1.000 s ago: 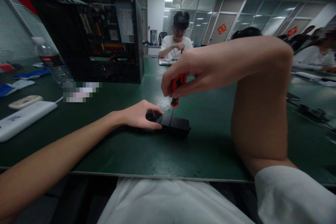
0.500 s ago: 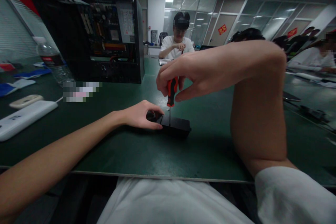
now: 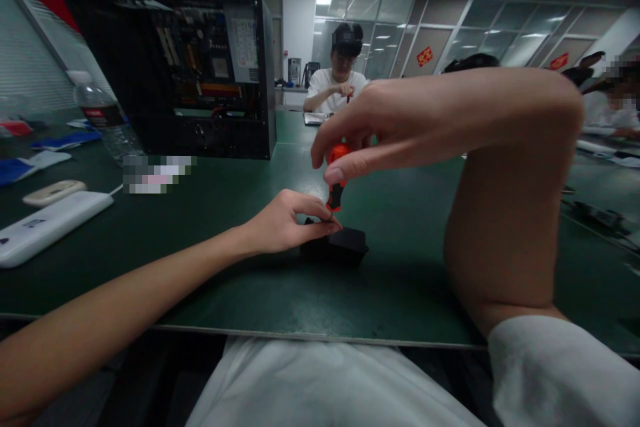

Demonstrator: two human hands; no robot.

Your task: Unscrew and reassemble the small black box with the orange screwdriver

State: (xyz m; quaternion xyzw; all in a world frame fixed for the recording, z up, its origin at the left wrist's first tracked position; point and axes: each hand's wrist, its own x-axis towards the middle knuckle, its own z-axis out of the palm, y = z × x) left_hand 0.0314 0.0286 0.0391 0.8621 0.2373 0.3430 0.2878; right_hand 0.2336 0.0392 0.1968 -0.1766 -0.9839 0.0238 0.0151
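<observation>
My right hand (image 3: pixel 357 137) grips the red and black handle of a screwdriver (image 3: pixel 335 197), held nearly upright with its shaft pointing down. Just below the handle, the thumb and index finger of my left hand (image 3: pixel 295 220) pinch together around the shaft. Their fingertips hide the screwdriver's tip, and any screw there cannot be made out. Under the left fingers a small black box-shaped part (image 3: pixel 350 245) lies on the green table (image 3: pixel 260 300). Its left end is partly covered by my left hand.
An opened black computer case (image 3: pixel 267 80) stands at the back left. Left of it are a plastic bottle (image 3: pixel 107 117), a white power strip (image 3: pixel 60 227) and a beige oval object (image 3: pixel 54 193). Across the table sits a person (image 3: pixel 340 73) with a tool in hand.
My left fingers have moved right, off the black part's end, and closed at the screwdriver's shaft. The screwdriver has shifted slightly right, and my right thumb now lies across its handle.
</observation>
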